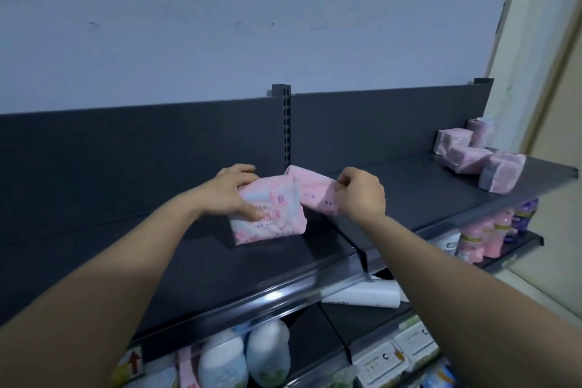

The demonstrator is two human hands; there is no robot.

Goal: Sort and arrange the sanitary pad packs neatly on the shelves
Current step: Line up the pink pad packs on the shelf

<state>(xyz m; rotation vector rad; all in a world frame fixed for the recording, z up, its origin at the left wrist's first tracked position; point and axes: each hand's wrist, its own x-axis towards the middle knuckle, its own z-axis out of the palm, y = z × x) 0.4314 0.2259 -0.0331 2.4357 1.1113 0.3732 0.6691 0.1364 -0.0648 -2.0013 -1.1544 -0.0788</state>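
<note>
Left hand (231, 195) grips the printed pack (274, 217); right hand (362, 195) pinches one end of the pink pack (311, 189). Both packs are at mid-shelf (409, 192), touching, nearer the back panel (126, 151) than the front edge. Recommended: stand each upright, faces forward, sides flush, square to the front edge.

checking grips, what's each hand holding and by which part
Left hand: patterned pad pack, by its left end. Right hand: plain pink pad pack, by its right end.
</note>
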